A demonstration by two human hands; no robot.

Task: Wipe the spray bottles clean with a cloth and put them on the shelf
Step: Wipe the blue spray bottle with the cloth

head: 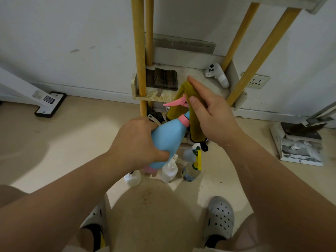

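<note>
My left hand (138, 140) grips the body of a light blue spray bottle (168, 137) with a pink trigger head, tilted up to the right in front of the shelf. My right hand (209, 110) holds an olive-yellow cloth (194, 128) against the bottle's pink nozzle and neck; the cloth hangs down beside the bottle. On the floor below stand a white pump bottle (169, 170), a clear spray bottle with a yellow-green trigger (192, 168) and a small white bottle (132, 178). The low white shelf (183, 73) with wooden posts is just behind.
On the shelf lie a dark folded cloth (161, 79) and a white game controller (217, 75). A wall socket (256, 81) sits to the right. A dustpan and papers (300, 142) lie on the floor at right, a white stand's base (50, 104) at left. My shoes (220, 219) are below.
</note>
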